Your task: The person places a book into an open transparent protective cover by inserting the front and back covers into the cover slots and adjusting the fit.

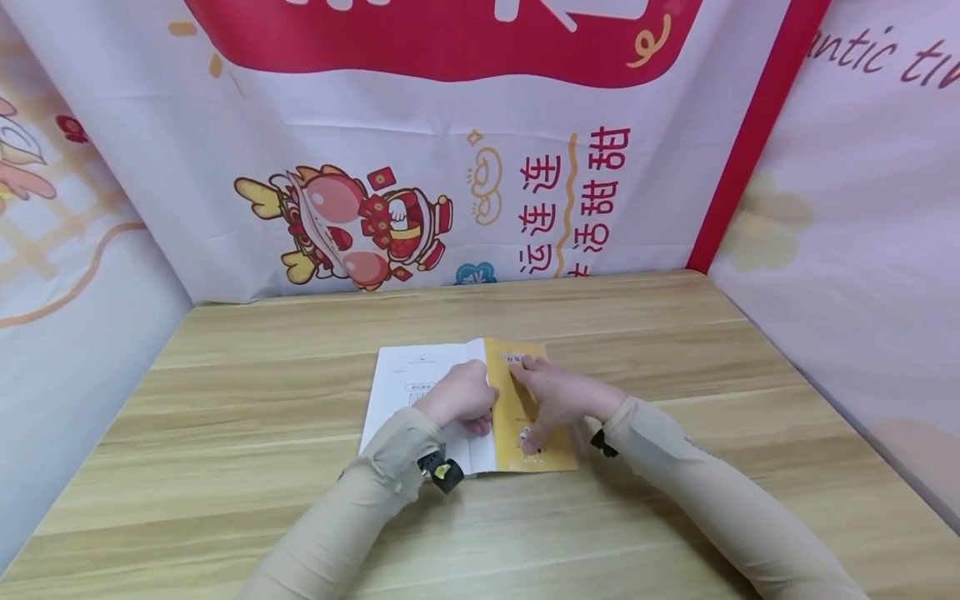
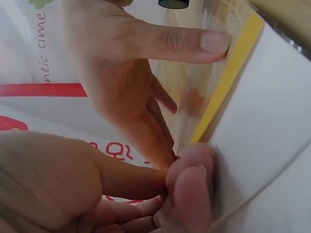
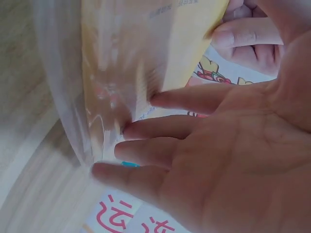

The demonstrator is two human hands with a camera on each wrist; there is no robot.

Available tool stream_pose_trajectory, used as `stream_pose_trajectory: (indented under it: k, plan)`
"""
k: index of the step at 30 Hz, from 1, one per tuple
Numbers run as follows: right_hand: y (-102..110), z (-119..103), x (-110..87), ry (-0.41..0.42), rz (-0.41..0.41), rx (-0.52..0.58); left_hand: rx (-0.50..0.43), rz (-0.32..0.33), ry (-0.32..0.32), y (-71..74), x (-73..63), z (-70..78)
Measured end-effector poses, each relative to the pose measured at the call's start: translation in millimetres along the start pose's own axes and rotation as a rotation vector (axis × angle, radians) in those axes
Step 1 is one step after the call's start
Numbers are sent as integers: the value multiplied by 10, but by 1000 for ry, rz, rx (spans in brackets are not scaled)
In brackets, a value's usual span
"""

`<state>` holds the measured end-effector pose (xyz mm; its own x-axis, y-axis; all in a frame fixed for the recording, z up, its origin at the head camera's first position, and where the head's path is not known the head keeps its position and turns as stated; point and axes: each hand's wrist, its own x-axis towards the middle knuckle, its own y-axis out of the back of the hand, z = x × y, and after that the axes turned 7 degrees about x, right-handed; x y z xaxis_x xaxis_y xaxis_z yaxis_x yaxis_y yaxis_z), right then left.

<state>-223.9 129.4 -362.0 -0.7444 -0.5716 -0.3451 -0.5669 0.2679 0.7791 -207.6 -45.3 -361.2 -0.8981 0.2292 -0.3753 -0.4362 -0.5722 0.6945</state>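
Note:
A booklet lies spread on the table, its yellow cover [image 1: 507,429] to the right and a white printed side [image 1: 393,375] to the left. Clear plastic film [image 3: 60,77] lies over the yellow cover and sticks out past its edge. My left hand [image 1: 461,396] pinches the booklet's edge near the fold between thumb and curled fingers. Across the yellow side, my right hand [image 1: 558,396] spreads its fingers, and the fingertips [image 3: 104,171] press on the film. In the left wrist view its straight thumb [image 2: 214,42] touches the film beside the yellow edge.
The wooden table [image 1: 247,433] extends around the booklet on all sides. Behind it hangs a printed cloth [image 1: 420,117] with a red band and a cartoon figure. Cloth panels also stand at left and right. Each wrist wears a black camera strap [image 1: 442,473].

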Motion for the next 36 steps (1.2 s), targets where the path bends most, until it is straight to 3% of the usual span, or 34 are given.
stream_pose_trajectory:
  k: [21, 36]
  plan:
    - [-21, 0, 53, 20, -12, -81, 83, 58, -15, -72, 27, 31]
    - [-14, -2, 31, 47, -10, -118, 113, 61, -22, -90, 36, 46]
